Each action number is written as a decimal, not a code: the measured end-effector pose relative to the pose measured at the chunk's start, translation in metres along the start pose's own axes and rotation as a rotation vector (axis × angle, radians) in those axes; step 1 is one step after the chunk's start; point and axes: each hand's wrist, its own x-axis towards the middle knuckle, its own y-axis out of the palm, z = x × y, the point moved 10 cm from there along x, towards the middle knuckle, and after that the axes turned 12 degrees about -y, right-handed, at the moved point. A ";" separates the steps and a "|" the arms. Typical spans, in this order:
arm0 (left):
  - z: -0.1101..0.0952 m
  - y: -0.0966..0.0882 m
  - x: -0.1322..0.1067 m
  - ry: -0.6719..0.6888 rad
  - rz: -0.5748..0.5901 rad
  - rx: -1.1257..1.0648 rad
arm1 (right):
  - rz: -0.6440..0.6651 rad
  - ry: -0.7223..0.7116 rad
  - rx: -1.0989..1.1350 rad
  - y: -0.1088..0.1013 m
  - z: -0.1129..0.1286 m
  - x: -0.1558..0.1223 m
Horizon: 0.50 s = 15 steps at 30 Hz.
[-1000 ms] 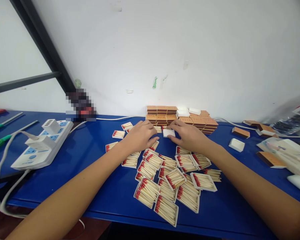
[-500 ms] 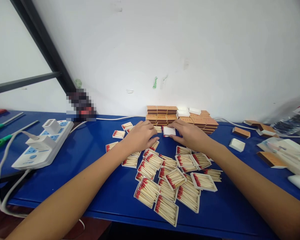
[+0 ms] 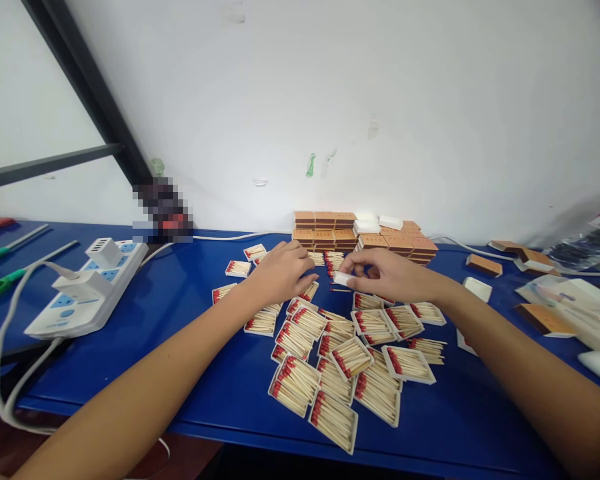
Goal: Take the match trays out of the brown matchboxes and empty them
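Many open white matchbox trays (image 3: pixel 333 363) full of red-tipped matches lie spread on the blue table (image 3: pixel 190 373). My right hand (image 3: pixel 387 275) pinches a small white tray (image 3: pixel 343 279) at its fingertips, just above the table. Loose matches (image 3: pixel 333 261) lie in a small heap beside that tray. My left hand (image 3: pixel 280 272) rests curled, palm down, on the trays at the left of the heap; whether it holds anything is hidden. Behind both hands stands a stack of brown matchbox sleeves (image 3: pixel 330 232) against the wall.
A white power strip (image 3: pixel 85 288) with plugs and cables sits at the left, with green-handled tools (image 3: pixel 0 283) beyond it. More brown sleeves (image 3: pixel 484 265) and white trays (image 3: pixel 477 288) lie at the right, beside plastic packets (image 3: pixel 575 303). The white wall runs close behind.
My right hand has lifted the white tray off the spot in front of the stack and drawn it back; a heap of loose matches now shows there. My left hand has stayed put.
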 end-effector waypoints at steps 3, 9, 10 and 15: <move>0.000 -0.001 0.000 0.003 -0.005 0.001 | 0.139 0.003 0.067 0.014 0.007 -0.001; 0.001 -0.002 -0.001 0.010 -0.022 -0.007 | 0.077 0.022 -0.028 0.012 0.000 0.001; 0.001 -0.002 -0.001 0.010 -0.021 -0.009 | 0.055 0.037 -0.058 0.010 -0.004 0.001; 0.000 -0.001 -0.001 0.007 -0.011 -0.006 | 0.008 0.075 -0.135 0.009 -0.015 0.003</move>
